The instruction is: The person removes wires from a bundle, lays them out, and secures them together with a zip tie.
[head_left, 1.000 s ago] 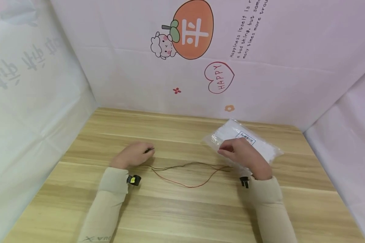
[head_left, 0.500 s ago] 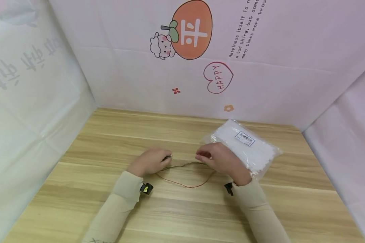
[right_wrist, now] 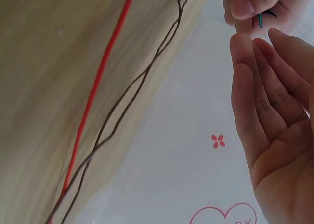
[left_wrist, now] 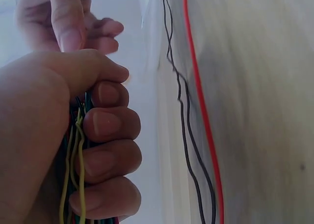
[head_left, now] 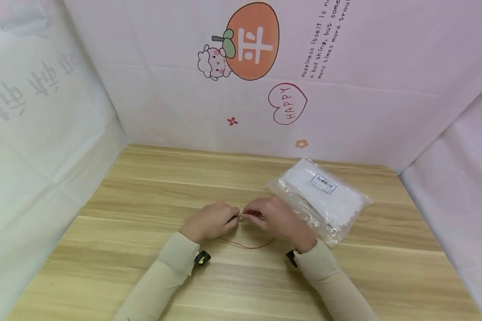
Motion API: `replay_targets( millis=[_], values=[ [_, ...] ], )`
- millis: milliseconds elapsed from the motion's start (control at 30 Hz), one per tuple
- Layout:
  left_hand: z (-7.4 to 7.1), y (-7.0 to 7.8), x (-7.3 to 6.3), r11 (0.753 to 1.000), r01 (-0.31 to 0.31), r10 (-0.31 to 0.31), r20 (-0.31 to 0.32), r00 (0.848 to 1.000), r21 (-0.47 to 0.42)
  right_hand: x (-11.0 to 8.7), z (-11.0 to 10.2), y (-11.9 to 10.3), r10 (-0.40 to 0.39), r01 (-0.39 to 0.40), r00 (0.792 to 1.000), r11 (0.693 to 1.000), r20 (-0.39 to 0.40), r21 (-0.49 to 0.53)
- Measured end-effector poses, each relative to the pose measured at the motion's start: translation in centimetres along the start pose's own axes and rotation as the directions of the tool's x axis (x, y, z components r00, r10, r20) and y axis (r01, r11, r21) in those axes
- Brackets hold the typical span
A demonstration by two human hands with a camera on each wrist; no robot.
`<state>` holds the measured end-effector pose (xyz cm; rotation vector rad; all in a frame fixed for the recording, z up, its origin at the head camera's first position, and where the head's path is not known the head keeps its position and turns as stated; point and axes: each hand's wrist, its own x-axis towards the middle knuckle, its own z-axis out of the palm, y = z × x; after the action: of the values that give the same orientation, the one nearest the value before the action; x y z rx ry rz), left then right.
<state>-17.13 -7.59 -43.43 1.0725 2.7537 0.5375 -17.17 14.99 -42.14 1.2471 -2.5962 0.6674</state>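
Observation:
My left hand grips a bundle of thin wires, yellow, green and red among them, with its fingers curled round it. Dark wire ends poke out past the thumb side in the head view. My right hand is close beside it, fingertips right at the left hand's thumb and forefinger. In the right wrist view, the fingers of that hand are gently bent, its thumb stands apart and nothing shows in its palm. Below both hands a loose red wire curves across the table, alongside two dark twisted wires.
A clear plastic bag of white contents, with a barcode label, lies on the wooden table behind the right hand. White printed cloth hangs at the back and both sides.
Both hands have come inward to the middle of the table, the left moving right with the wire bundle, the right moving left from over the bag. The red wire stays in place.

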Motion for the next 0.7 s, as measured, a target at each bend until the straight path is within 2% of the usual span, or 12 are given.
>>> replay_targets(
  millis=[200, 333, 467, 567, 700],
  values=[
    [0.4, 0.8, 0.2, 1.0, -0.011, 0.01, 0.005, 1.0, 0.012, -0.1, 0.4, -0.3, -0.021, 0.021, 1.0, 1.0, 0.008, -0.018],
    [0.4, 1.2, 0.2, 1.0, -0.016, 0.016, 0.026, 1.0, -0.001, -0.3, 0.3, -0.2, 0.0, -0.001, 0.998, 1.0, 0.056, 0.016],
    [0.3, 1.0, 0.2, 0.999, -0.032, 0.034, 0.035, 0.999, -0.031, -0.5, -0.4, 0.4, 0.049, -0.053, 0.994, 0.998, 0.1, 0.036],
    [0.1, 0.7, 0.0, 0.999, -0.019, 0.02, 0.037, 0.999, -0.03, -0.6, -1.1, 0.8, 0.083, -0.088, 0.991, 0.995, 0.102, 0.046],
    [0.0, 0.5, -0.3, 1.0, 0.002, 0.0, 0.05, 0.999, -0.024, -0.8, -1.4, 0.8, 0.073, -0.081, 0.992, 0.994, 0.104, 0.073]
  ],
)
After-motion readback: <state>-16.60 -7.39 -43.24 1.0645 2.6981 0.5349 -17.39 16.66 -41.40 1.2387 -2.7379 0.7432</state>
